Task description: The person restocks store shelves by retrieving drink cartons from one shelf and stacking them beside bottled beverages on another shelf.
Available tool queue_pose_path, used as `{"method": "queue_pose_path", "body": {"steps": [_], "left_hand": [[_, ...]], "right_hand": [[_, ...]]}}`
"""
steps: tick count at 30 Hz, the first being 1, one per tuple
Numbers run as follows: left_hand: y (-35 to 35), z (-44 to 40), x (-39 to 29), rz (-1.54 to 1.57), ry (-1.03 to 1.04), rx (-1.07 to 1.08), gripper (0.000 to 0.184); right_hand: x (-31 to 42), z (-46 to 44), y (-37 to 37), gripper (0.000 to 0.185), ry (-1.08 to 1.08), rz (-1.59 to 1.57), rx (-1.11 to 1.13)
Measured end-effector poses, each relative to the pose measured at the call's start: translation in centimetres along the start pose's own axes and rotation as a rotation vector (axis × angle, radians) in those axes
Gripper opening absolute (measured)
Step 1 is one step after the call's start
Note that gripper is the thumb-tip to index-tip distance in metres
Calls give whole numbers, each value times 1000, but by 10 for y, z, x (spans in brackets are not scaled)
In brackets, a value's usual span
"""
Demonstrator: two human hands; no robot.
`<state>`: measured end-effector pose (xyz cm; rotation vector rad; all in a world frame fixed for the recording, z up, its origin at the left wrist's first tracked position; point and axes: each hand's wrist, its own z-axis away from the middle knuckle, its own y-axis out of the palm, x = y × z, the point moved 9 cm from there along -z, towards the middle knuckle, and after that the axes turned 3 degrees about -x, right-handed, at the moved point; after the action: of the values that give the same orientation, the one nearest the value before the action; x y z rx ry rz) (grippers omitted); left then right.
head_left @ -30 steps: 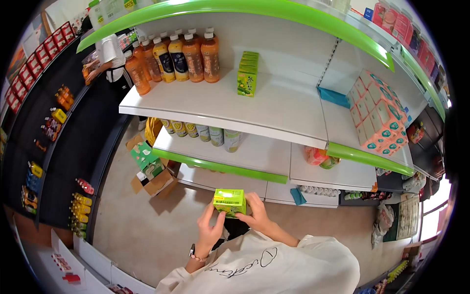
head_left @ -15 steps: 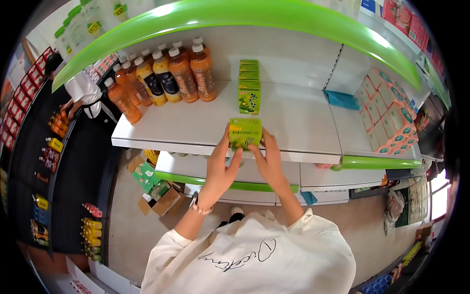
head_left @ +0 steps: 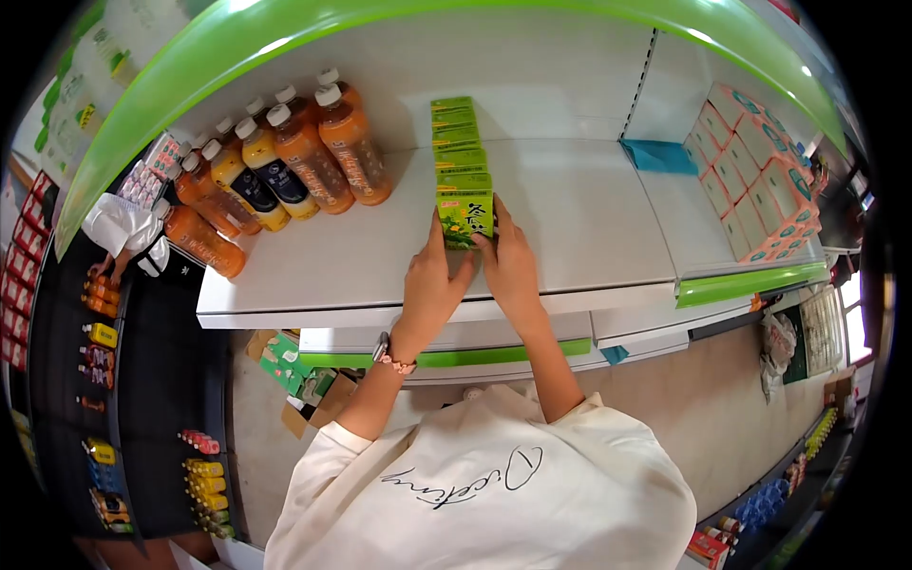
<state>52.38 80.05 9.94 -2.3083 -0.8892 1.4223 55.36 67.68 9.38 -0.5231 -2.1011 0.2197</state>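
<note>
A green drink carton pack (head_left: pixel 465 220) stands upright on the white shelf (head_left: pixel 589 256), at the front of a row of like green packs (head_left: pixel 456 138). My left hand (head_left: pixel 432 285) grips its left side, thumb near the lower front. On the right side, my right hand (head_left: pixel 511 266) holds the same pack. Its front, with dark lettering, faces me. Whether its base rests fully on the shelf is hard to see behind my thumbs.
Orange and yellow bottles (head_left: pixel 304 157) stand left on the shelf. Pink-and-white tissue packs (head_left: pixel 760 180) and a blue-green cloth (head_left: pixel 658 157) are at the right. A green shelf edge (head_left: pixel 475 11) arches above. Another person (head_left: pixel 123 228) works at the dark shelves; an open carton (head_left: pixel 318 404) lies below.
Both hands have raised the green pack from in front of my body and carried it forward onto the shelf, against the row. My view has moved closer to the shelf.
</note>
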Motion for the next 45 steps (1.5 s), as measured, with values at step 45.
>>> {"method": "queue_pose_path", "body": {"steps": [45], "left_hand": [[8, -6, 19, 15, 108, -23, 79]], "right_hand": [[-35, 190, -54, 39, -64, 572, -422]]}}
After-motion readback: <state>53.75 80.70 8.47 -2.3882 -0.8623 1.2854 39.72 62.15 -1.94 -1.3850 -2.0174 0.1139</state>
